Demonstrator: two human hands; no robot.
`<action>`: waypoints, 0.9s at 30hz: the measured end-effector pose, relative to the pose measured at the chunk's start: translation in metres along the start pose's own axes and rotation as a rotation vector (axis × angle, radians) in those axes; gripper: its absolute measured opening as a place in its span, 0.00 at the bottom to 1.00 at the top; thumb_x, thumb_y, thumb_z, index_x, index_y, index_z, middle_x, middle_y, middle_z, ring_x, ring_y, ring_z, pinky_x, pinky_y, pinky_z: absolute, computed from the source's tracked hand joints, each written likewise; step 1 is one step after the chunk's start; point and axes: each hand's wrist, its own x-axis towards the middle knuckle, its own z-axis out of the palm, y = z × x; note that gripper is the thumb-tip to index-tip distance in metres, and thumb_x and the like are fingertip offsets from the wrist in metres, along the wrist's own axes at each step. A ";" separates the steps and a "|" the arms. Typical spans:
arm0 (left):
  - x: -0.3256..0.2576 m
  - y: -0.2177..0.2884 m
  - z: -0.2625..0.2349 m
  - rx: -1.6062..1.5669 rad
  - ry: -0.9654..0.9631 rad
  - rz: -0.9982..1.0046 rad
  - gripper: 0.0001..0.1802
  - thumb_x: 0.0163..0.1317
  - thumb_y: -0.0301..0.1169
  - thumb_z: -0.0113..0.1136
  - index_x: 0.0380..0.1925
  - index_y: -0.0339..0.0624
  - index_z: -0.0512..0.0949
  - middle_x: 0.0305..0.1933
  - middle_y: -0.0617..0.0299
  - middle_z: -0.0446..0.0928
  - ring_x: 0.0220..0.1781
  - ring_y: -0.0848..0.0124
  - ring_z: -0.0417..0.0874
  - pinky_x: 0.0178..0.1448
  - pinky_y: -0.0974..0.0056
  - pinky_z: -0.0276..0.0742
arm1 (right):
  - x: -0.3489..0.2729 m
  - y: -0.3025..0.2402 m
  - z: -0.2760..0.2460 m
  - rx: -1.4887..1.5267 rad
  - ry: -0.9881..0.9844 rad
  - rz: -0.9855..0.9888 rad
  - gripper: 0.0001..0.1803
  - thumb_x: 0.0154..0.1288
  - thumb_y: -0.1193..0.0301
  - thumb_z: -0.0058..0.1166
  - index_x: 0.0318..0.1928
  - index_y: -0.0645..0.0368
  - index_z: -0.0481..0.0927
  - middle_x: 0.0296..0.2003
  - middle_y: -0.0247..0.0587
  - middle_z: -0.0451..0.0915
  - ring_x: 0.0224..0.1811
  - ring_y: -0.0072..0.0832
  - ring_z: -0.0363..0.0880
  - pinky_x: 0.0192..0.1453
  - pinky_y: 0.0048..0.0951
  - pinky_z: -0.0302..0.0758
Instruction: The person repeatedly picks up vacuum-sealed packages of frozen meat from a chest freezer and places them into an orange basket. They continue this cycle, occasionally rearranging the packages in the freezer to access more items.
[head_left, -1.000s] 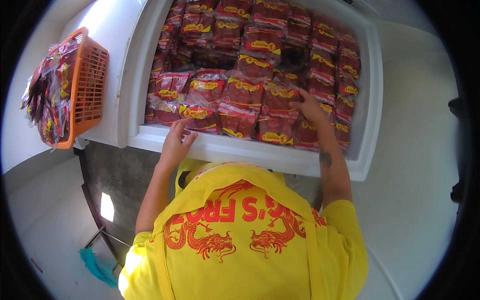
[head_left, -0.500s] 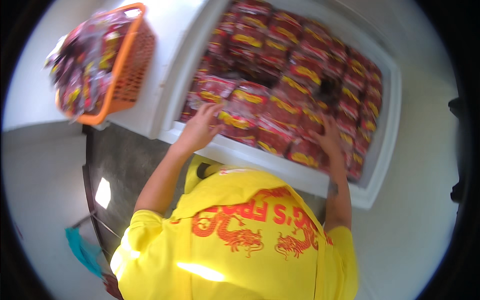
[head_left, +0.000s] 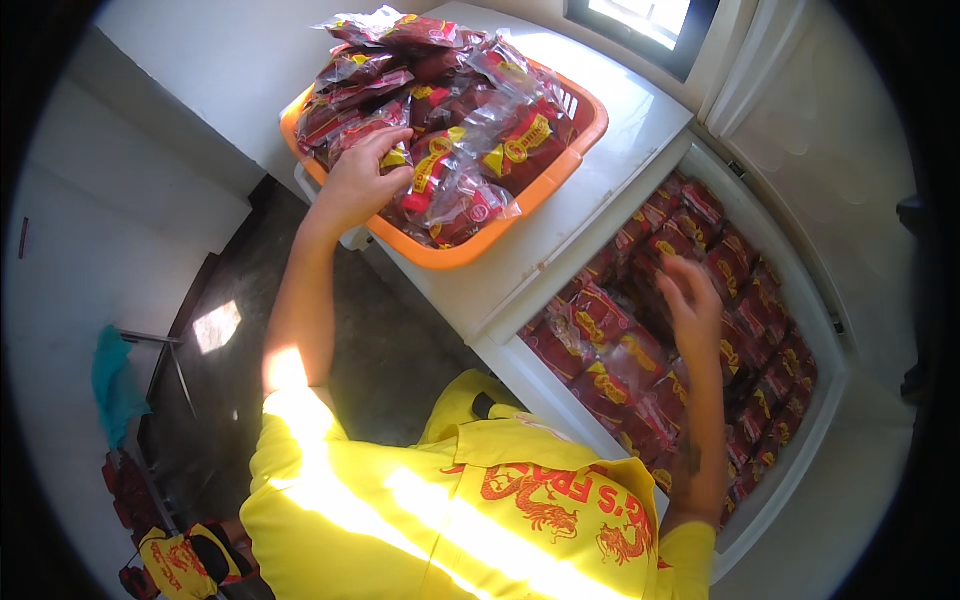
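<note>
My left hand (head_left: 368, 182) reaches over the near left rim of an orange plastic basket (head_left: 462, 255). Its fingertips touch the packets (head_left: 430, 165) piled there, thumb apart from the fingers, with no packet lifted. These are clear plastic packets of dark red food with red and yellow labels, heaped above the rim. Over the open white chest freezer (head_left: 590, 425) hovers my right hand (head_left: 692, 302), its fingers bent and apart, holding nothing visible. Rows of similar packets (head_left: 605, 385) fill the freezer below it.
A white top (head_left: 560, 215) beside the freezer carries the basket. The raised freezer lid (head_left: 815, 140) stands at the right, near a window (head_left: 640, 25). At the lower left are a teal cloth (head_left: 112, 380) and yellow-and-red clothing (head_left: 178, 565).
My view and body have turned left toward the basket. My left hand has moved from the freezer packets to the basket. My right hand has lifted off the packets.
</note>
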 end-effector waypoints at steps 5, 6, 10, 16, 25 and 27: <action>0.003 -0.016 -0.008 0.452 -0.220 0.216 0.44 0.47 0.39 0.66 0.67 0.45 0.64 0.71 0.52 0.64 0.74 0.56 0.59 0.75 0.49 0.50 | 0.160 -0.052 0.096 -0.266 -0.088 -0.297 0.28 0.58 0.68 0.59 0.60 0.56 0.73 0.48 0.50 0.79 0.54 0.43 0.77 0.58 0.37 0.72; -0.002 -0.016 -0.005 0.474 -0.196 0.247 0.46 0.46 0.40 0.67 0.68 0.47 0.63 0.71 0.52 0.63 0.75 0.55 0.58 0.76 0.49 0.47 | 0.183 -0.055 0.108 -0.288 -0.127 -0.250 0.30 0.55 0.68 0.60 0.61 0.56 0.72 0.48 0.51 0.79 0.54 0.43 0.77 0.58 0.37 0.72; -0.023 -0.007 0.015 0.632 -0.090 0.271 0.48 0.43 0.40 0.68 0.69 0.47 0.62 0.71 0.54 0.63 0.75 0.56 0.57 0.77 0.46 0.44 | 0.213 -0.069 0.129 -0.349 -0.427 -0.104 0.36 0.45 0.66 0.66 0.59 0.56 0.74 0.49 0.52 0.79 0.54 0.44 0.78 0.57 0.37 0.74; 0.000 -0.016 0.038 0.664 -0.009 0.487 0.42 0.46 0.38 0.70 0.63 0.38 0.67 0.66 0.56 0.70 0.69 0.65 0.68 0.76 0.46 0.46 | 0.189 -0.083 0.130 -0.504 -0.567 -0.348 0.43 0.37 0.65 0.72 0.59 0.56 0.72 0.52 0.53 0.76 0.53 0.49 0.78 0.54 0.44 0.77; 0.036 0.002 0.014 0.493 0.116 0.196 0.30 0.53 0.28 0.63 0.60 0.45 0.73 0.56 0.52 0.78 0.62 0.52 0.74 0.73 0.52 0.58 | 0.105 -0.091 0.083 -0.125 0.294 -0.685 0.29 0.40 0.65 0.71 0.46 0.51 0.74 0.38 0.38 0.81 0.41 0.38 0.82 0.45 0.40 0.78; 0.042 -0.004 0.015 0.097 0.043 0.090 0.32 0.54 0.26 0.63 0.62 0.47 0.71 0.57 0.51 0.77 0.63 0.49 0.73 0.70 0.54 0.63 | 0.074 -0.068 0.052 0.142 0.257 -0.309 0.31 0.42 0.66 0.74 0.48 0.53 0.73 0.39 0.40 0.81 0.43 0.37 0.83 0.47 0.39 0.79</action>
